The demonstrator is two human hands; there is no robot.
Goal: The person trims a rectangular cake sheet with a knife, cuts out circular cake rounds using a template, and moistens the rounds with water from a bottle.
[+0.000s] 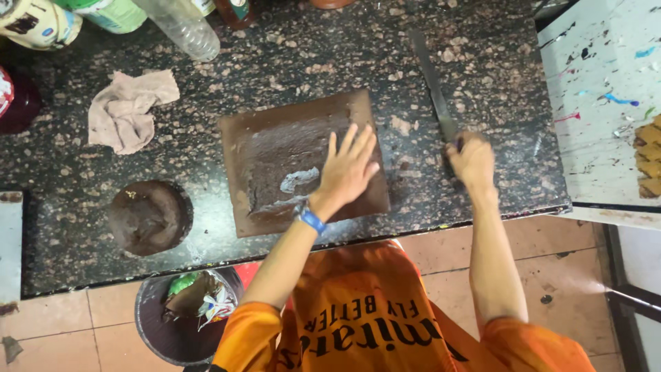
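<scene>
A brown square slab (275,145) lies flat on the dark speckled stone counter (482,83), smeared with a pale patch near its middle. My left hand (348,169), with a blue band at the wrist, rests flat on the slab's right part, fingers spread. My right hand (471,158) is closed around the handle of a long knife (430,76), whose blade lies on the counter pointing away from me, just right of the slab.
A crumpled beige cloth (127,110) lies left of the slab. A round brown lump (148,217) sits near the front left. Plastic bottles (182,27) stand along the back edge. A bin with scraps (182,313) is on the floor. A paint-spattered white surface (606,89) is at right.
</scene>
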